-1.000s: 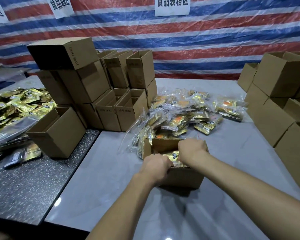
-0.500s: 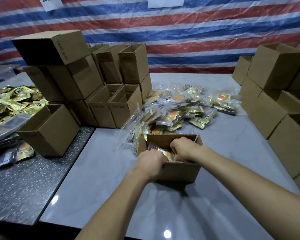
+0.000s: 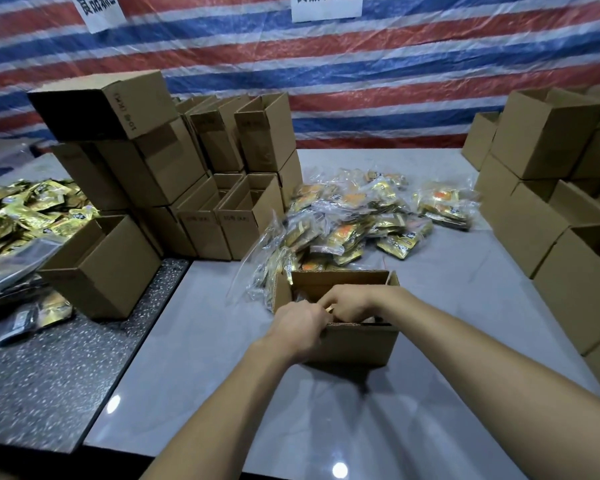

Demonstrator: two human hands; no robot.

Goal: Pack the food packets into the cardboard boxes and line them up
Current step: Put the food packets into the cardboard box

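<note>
Far to the left of the left hand, loose packets [image 3: 25,209] lie on a dark table [image 3: 49,375]. An open box [image 3: 101,268] stands on the same table, nearer the hand. Beyond and to the left of the hands rises a stack [image 3: 153,161] of boxes.

The left hand [image 3: 298,327] sits at the near left corner of the packing box [image 3: 357,344]. Its fingers curl over the near rim and down inside, and I cannot tell whether they grip anything. The right hand [image 3: 352,304] touches it and reaches into the same box with its fingers bent down. A gold packet [image 3: 329,309] shows at its fingertips, but the hold itself is hidden.

Just beyond both hands, behind that box, a pile [image 3: 361,216] of bagged packets lies on the grey table [image 3: 222,393]. Well to the right of the right hand stand the right boxes [image 3: 551,209].
</note>
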